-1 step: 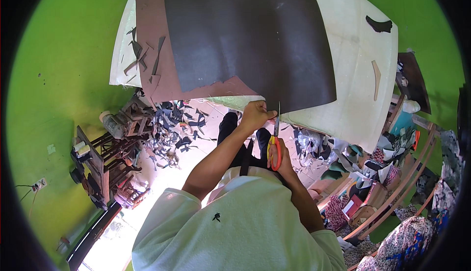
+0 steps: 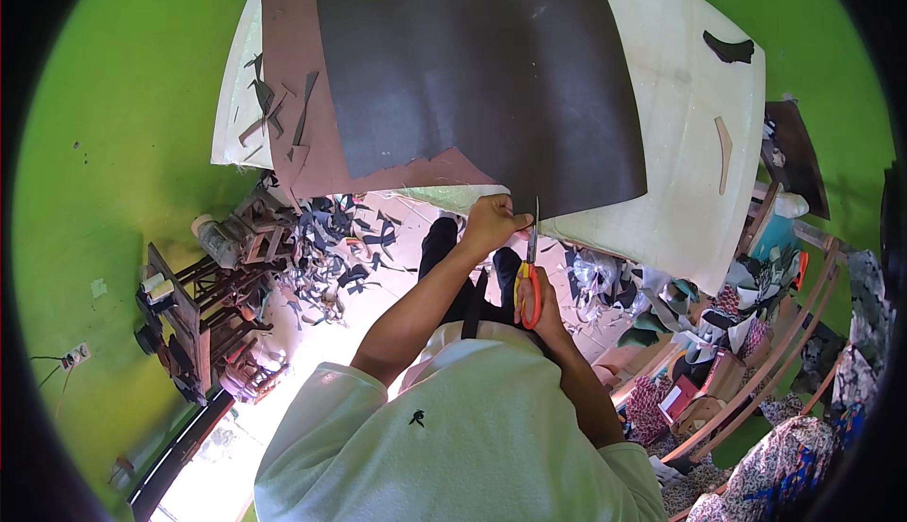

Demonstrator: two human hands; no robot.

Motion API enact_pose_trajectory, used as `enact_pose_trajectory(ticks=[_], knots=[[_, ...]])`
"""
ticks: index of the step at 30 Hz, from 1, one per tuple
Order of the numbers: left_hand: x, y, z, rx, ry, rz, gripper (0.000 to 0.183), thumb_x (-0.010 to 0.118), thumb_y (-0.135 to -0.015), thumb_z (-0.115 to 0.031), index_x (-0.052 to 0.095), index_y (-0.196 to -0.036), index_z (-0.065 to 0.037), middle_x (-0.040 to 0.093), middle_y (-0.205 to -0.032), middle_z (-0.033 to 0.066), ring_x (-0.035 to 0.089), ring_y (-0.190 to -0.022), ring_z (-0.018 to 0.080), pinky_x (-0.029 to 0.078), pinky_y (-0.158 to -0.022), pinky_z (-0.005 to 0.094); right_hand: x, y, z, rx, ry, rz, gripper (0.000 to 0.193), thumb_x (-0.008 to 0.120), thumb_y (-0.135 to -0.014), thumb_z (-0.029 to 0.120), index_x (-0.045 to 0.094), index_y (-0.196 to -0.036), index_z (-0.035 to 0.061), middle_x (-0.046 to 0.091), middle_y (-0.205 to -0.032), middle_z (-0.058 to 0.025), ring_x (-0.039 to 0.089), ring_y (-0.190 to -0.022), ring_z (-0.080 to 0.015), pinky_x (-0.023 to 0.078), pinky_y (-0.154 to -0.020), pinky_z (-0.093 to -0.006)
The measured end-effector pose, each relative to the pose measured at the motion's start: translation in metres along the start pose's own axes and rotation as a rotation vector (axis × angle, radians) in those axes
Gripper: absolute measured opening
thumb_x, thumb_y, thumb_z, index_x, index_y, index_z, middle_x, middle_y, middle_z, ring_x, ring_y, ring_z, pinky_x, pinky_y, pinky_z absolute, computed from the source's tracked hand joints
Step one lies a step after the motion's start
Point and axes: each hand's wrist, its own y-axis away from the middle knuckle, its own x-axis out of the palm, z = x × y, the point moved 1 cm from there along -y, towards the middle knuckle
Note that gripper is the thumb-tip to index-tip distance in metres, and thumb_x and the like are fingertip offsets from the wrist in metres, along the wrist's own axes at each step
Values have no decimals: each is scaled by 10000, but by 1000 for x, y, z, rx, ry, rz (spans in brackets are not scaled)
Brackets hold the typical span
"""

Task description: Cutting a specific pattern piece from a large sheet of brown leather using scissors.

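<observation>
A large dark brown sheet, apparently leather-like (image 2: 482, 78), lies over a reddish-brown sheet (image 2: 293, 97) on the pale table. My left hand (image 2: 489, 224) is closed in a pinch at the dark sheet's near edge. Just right of those fingers, my right hand (image 2: 548, 312) grips scissors (image 2: 527, 281) with red and yellow handles. Their blades point away from me, and the tips reach the sheet's near edge. The blades look nearly closed, and whether they have material between them is hard to see.
Thin dark scraps (image 2: 304, 111) lie on the reddish sheet's left side. A curved black piece (image 2: 728, 48) and a narrow tan piece (image 2: 725, 154) rest on the table's right. Offcuts (image 2: 331, 248) litter the floor beside a wooden rack (image 2: 203, 309). Piled fabrics (image 2: 718, 352) stand right.
</observation>
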Motion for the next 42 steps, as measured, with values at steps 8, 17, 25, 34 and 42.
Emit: enact_pose_trajectory(ticks=[8, 17, 25, 34, 42], knots=[[0, -10, -3, 85, 73, -36, 248, 659, -824, -149, 518, -666, -19, 644, -634, 116, 650, -567, 154, 462, -513, 245, -8, -13, -14, -115, -166, 32, 313, 462, -952, 298, 429, -1068, 9, 497, -711, -47, 482, -473, -102, 418, -404, -234], [-4, -11, -5, 23, 81, -22, 335, 612, -867, -286, 524, -621, -77, 491, -543, 2, 441, -507, 66, 320, -486, 217, -2, -17, -10, -90, -464, 184, 526, 389, -936, 514, 438, -1077, 9, 518, -809, -56, 506, -558, -110, 447, -468, -237], [-5, -6, -8, 80, 45, -52, 346, 628, -865, -274, 500, -599, -93, 450, -541, -30, 380, -494, 48, 286, -467, 224, 3, -15, 20, -137, -470, 228, 541, 333, -940, 545, 462, -1041, 29, 515, -777, -43, 508, -560, -110, 444, -473, -230], [-8, -5, -5, 59, 87, -40, 367, 635, -864, -247, 485, -586, -61, 416, -548, -38, 351, -536, 51, 284, -507, 246, 10, -27, 23, -121, -476, 175, 488, 348, -950, 515, 456, -1027, 45, 513, -754, -43, 496, -521, -108, 441, -463, -241], [-7, -6, -7, 62, 67, -34, 341, 636, -867, -244, 479, -596, -107, 429, -538, -44, 377, -503, 42, 290, -490, 220, 11, -30, 19, -109, -394, 117, 478, 362, -950, 503, 412, -1063, 41, 501, -745, -45, 481, -496, -107, 435, -453, -241]])
